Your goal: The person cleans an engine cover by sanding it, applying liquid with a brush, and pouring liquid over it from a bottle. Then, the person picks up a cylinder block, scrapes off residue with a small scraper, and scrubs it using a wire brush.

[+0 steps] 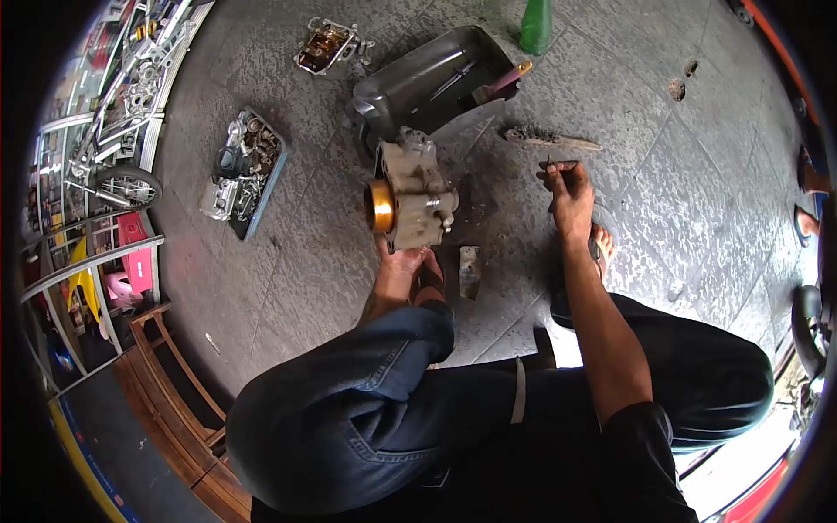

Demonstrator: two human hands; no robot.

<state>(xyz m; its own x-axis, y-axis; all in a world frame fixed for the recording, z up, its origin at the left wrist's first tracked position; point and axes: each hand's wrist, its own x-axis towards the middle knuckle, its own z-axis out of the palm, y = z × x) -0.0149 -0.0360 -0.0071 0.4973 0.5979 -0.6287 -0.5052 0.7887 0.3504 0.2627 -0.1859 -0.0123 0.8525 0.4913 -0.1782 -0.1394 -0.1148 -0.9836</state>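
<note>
My left hand grips the lower end of a grey metal engine cylinder block, whose gold-coloured round sleeve faces left. The block is held up in front of the black basin. To the right, my right hand has its fingers pinched together around a small, dark thin piece too small to name. Just above that hand, a wire brush with a wooden handle lies on the floor. A small metal plate rests on the floor between my feet.
A black basin holds a paintbrush and a thin tool. Beyond are a green bottle and an oily metal cover. At left stand a parts tray, a wooden bench and shelves. Part of another person shows at far right.
</note>
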